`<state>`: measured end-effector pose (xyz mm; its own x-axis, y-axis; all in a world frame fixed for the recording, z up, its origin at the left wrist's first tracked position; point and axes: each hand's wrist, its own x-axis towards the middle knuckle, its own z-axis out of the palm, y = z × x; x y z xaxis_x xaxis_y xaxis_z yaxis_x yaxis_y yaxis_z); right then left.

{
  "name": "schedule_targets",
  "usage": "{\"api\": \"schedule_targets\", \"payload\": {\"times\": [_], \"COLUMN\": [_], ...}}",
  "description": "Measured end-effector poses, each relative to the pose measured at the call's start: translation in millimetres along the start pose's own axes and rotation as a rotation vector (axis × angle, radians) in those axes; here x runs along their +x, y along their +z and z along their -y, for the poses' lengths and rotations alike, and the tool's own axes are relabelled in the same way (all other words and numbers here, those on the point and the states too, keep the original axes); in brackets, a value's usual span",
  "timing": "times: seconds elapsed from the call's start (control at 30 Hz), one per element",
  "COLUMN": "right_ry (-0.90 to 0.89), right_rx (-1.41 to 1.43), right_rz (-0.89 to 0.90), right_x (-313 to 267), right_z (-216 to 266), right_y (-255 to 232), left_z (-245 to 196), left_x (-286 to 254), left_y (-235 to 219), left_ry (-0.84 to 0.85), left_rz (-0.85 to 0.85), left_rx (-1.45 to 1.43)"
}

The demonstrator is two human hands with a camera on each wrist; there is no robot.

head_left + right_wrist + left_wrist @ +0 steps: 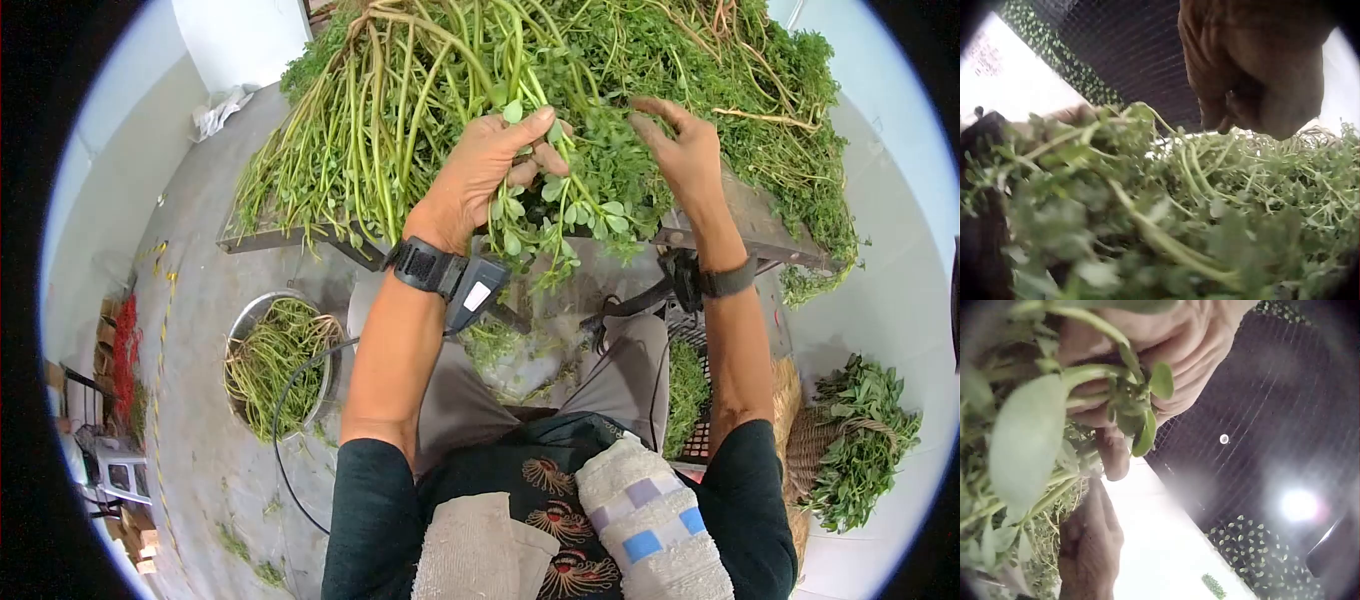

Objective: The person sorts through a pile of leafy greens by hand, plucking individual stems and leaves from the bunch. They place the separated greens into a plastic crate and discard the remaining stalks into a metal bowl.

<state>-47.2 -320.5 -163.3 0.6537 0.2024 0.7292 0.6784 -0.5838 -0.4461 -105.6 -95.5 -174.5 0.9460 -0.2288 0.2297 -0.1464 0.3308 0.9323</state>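
My left hand [475,175] grips a few purslane stems [510,212] with round leaves, thumb on top. Their leafy ends hang down over the front edge of the table [270,238]. To the right, my right hand [688,150] is raised over the heap of greens [600,150], thumb and fingers loosely bent with nothing visible between them. In the left wrist view a large leaf [1029,444] partly covers the left fingers. The right wrist view shows the right hand [1254,69] just above tangled stems [1166,240].
A round metal basin [240,400] of stems stands on the floor at left. Below the table, a dark crate [697,440] holds greens beside my right leg. A wicker basket [805,455] with leafy bunches is at far right. A cable [280,400] runs from the left wrist.
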Motion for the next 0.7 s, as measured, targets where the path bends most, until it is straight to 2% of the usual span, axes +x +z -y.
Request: {"api": "schedule_targets", "payload": {"times": [0.03,0.1,0.17,0.23,0.27,0.33,0.37,0.4,0.43,0.47,0.53,0.57,0.63,0.7], "right_ry": [0.003,0.128,0.173,0.296,0.297,0.047,0.047,0.083,0.114,0.105,0.113,0.111,0.237,0.288], "right_rx": [0.001,0.181,0.227,0.268,0.269,0.036,0.037,0.029,0.021,0.021,0.175,0.175,0.321,0.423], "right_rz": [0.004,0.156,0.166,0.454,0.455,0.307,0.303,0.217,0.129,0.122,-0.138,-0.137,-0.082,-0.067], "right_x": [-8,-24,-45,-61,-67,-81,-81,-81,-79,-75,-68,-68,-72,-77], "right_z": [11,26,39,51,51,44,41,39,36,29,25,31,52,65], "right_y": [-2,-5,-4,-3,3,19,21,22,23,25,27,22,9,15], "left_z": [2,4,6,8,10,12,10,8,9,10,5,6,12,11], "left_x": [1,4,5,7,8,9,8,7,9,11,8,9,11,9], "left_y": [-1,-1,1,2,0,-1,0,0,-1,-3,0,-1,-4,1], "left_ry": [0.003,0.012,0.01,0.015,0.013,0.008,-0.013,-0.032,-0.023,-0.021,-0.054,-0.053,-0.065,-0.1], "left_rz": [-0.005,0.008,-0.048,-0.074,-0.085,-0.089,-0.136,-0.183,-0.183,-0.162,-0.127,-0.129,-0.133,-0.117], "left_rx": [0.058,0.082,0.108,0.115,0.163,0.215,0.27,0.324,0.328,0.295,0.312,0.311,0.293,0.281]}}
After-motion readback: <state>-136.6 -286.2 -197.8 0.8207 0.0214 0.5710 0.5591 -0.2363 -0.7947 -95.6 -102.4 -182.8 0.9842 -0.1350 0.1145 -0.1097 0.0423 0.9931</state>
